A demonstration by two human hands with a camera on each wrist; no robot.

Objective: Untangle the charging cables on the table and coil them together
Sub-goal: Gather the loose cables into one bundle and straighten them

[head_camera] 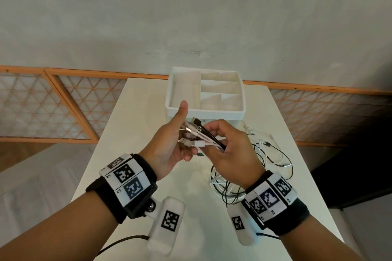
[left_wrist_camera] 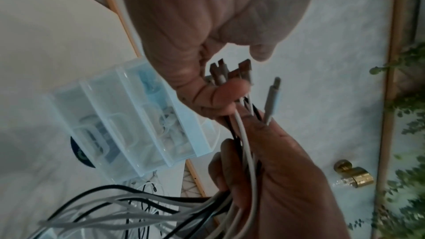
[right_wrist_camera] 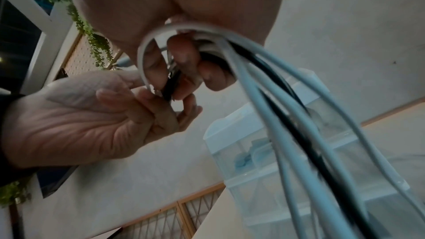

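White table, cables, marker-printed wristbands

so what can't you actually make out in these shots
Cable count: head view, right hand wraps the cables.
Type of the plugs: tiny in head view, blurred in left wrist view.
Knots in the loose tangle: head view, right wrist covers part.
Drawer contents of the box: left wrist view, blurred.

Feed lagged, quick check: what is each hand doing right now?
Left hand: fingers curled round the plug ends.
Right hand: grips the cables.
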